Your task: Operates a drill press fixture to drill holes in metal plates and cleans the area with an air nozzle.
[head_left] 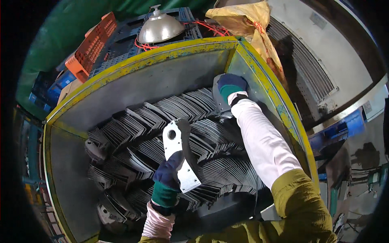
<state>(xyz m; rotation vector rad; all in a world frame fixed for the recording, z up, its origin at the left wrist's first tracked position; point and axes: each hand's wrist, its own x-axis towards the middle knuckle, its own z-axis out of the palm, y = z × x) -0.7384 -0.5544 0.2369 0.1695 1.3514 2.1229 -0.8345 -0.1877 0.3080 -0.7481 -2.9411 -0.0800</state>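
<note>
My left hand (167, 175), in a dark blue glove with a green cuff, is closed round a curved metal plate (172, 139). This plate has a large hole at its upper end and small holes at its lower end; a dark, thick edge shows along its right side, perhaps more plates behind it. At the bin's far right corner, my right hand (231, 86), gloved alike, grips the top of a grey metal plate (219, 101); its fingertips are hidden. Below both hands, rows of similar stacked metal plates (214, 174) stand on edge.
The deep metal bin has a worn yellow rim (142, 60). Past its far side are a silver dome lamp (161, 29), an orange crate (90, 46), red cord and a yellow sack (243, 16). Loose plates (109, 214) lie at the bin's near left.
</note>
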